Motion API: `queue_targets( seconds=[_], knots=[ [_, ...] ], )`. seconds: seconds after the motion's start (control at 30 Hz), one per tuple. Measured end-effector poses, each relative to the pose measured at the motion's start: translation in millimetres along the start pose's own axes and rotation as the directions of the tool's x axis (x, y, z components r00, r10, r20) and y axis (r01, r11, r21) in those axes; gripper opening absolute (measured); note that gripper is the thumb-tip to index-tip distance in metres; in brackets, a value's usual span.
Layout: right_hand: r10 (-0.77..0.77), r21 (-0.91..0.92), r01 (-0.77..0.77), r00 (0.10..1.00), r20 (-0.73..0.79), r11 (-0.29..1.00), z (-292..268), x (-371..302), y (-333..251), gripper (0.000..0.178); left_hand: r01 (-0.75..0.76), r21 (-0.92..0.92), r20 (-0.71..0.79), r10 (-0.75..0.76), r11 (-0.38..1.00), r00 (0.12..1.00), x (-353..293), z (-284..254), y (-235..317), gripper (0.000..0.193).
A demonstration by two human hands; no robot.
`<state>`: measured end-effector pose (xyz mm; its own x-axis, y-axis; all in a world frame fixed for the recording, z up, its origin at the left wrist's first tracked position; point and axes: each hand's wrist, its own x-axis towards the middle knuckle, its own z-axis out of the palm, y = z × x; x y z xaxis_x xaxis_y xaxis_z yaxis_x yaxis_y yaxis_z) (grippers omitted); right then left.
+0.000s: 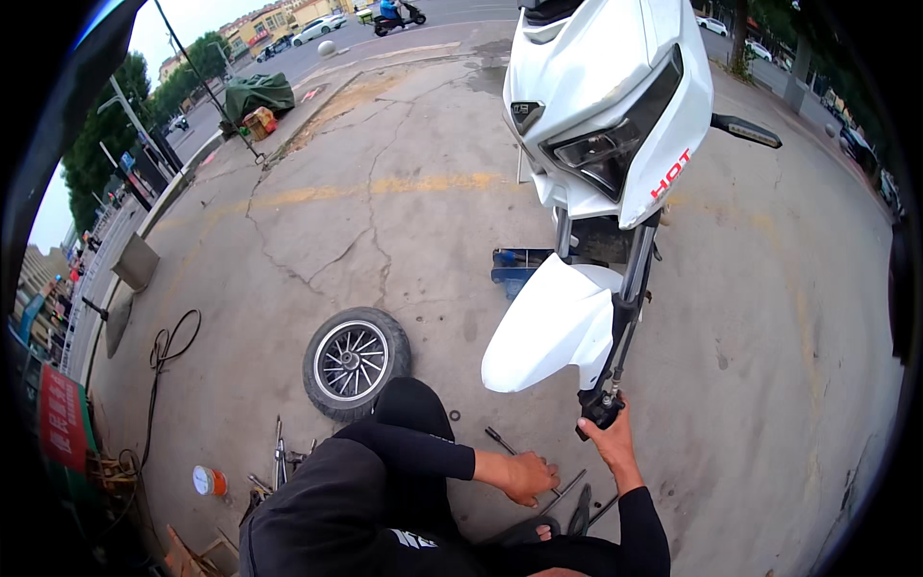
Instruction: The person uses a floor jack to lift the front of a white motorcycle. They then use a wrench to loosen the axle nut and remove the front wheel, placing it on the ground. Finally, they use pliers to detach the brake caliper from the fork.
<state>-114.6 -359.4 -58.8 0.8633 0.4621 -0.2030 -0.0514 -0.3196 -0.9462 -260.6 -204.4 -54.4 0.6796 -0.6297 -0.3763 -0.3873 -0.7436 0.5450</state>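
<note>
A white scooter [615,77] stands in front of me with its front wheel off. My right hand [613,439] is closed round the black brake caliper [602,412] at the lower end of the fork leg [630,288], beside the white front fender [548,327]. Low over the ground, my left hand [524,478] curls its fingers on a T-handle wrench [569,484]; its shaft passes partly hidden beneath the hand. The removed wheel [352,362], with a black tyre and spoked rim, lies flat by my left knee.
Behind the fender sits a blue jack [510,274]. A small black ring [455,415] lies near my knee. Several metal tools [280,452] and an orange-and-white tub [209,481] are at lower left, with a black hose [154,385] beyond. A covered heap [258,94] stands by the curb.
</note>
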Motion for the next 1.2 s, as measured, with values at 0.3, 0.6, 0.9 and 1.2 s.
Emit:
queue_targets(
  seconds=[0.3, 0.6, 0.9, 1.2],
  knots=[
    [0.016, -0.08, -0.034, 0.976, -0.217, 0.996, 14, 3, -11, 0.1, -0.09, 0.155, -0.004, 0.092, 0.984, 0.996, -8, 23, -12, 0.052],
    [-0.003, -0.135, -0.022, 0.983, -0.183, 0.991, 11, -1, -21, 0.118, -0.118, 0.271, 0.0, 0.123, 0.955, 0.992, -4, 3, -2, 0.051],
    [-0.046, -0.155, 0.01, 0.971, -0.233, 0.988, 24, -10, -23, 0.116, -0.148, 0.273, -0.021, 0.16, 0.951, 0.987, -10, 11, -12, 0.048],
    [-0.046, -0.163, 0.008, 0.972, -0.23, 0.987, 14, -8, -22, 0.108, -0.154, 0.241, -0.009, 0.161, 0.958, 0.987, 4, 15, -11, 0.046]
  ],
)
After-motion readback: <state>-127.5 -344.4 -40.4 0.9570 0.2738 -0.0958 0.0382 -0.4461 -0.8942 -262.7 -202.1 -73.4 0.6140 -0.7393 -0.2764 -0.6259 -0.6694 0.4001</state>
